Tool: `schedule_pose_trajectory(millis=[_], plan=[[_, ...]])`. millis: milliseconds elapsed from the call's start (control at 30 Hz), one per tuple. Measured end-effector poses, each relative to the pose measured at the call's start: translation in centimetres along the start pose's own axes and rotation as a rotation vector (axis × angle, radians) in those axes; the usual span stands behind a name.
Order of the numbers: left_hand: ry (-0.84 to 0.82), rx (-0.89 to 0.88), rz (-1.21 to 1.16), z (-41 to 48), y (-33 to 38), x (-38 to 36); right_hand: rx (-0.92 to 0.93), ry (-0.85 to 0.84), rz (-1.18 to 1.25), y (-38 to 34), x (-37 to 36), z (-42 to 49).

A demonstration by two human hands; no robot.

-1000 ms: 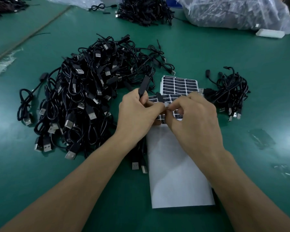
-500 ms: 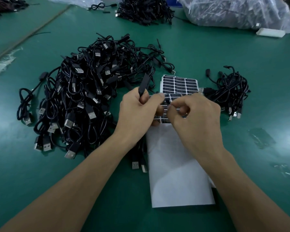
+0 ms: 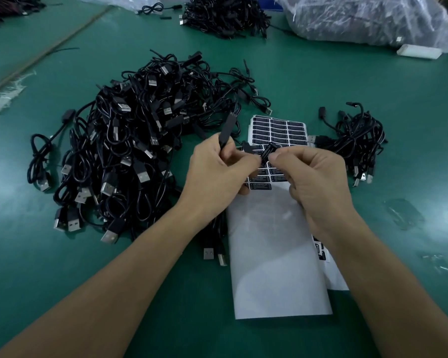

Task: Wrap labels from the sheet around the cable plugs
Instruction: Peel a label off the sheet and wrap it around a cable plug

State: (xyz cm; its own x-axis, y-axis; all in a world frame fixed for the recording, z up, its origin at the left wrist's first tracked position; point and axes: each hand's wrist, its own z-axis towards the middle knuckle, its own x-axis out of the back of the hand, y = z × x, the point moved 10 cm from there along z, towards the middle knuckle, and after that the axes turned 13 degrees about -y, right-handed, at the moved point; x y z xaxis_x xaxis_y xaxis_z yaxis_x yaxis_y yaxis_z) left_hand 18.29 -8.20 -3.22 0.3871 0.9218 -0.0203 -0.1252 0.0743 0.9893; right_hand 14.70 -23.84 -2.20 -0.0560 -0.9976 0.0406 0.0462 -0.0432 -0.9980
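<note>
My left hand grips a long black cable plug that points up and away from me. My right hand pinches a small black label between thumb and forefinger, lifted just off the sheet and close to my left fingertips. The label sheet lies flat under both hands. Rows of black labels cover its far end; its near part is bare white backing.
A big tangle of black USB cables lies to the left. A smaller bundle of cables sits to the right. More cables, a clear plastic bag and a white block lie at the far edge.
My right hand has peeled a label off the sheet and raised it toward the plug. My left hand has kept the plug almost still.
</note>
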Motion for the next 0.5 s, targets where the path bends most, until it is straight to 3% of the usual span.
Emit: schedule_pose_trajectory(millis=[167, 333, 500], plan=[[-0.05, 0.087, -0.064, 0.1, -0.4, -0.8, 0.042, 0.016, 0.139, 0.0, 0.1, 0.1], [-0.22, 0.071, 0.034, -0.3, 0.1, -2.6, 0.097, -0.095, 0.326, -0.3, -1.3, 0.2], [-0.3, 0.043, 0.153, -0.4, 0.3, -3.3, 0.13, -0.1, 0.32, -0.8, -1.8, -0.2]])
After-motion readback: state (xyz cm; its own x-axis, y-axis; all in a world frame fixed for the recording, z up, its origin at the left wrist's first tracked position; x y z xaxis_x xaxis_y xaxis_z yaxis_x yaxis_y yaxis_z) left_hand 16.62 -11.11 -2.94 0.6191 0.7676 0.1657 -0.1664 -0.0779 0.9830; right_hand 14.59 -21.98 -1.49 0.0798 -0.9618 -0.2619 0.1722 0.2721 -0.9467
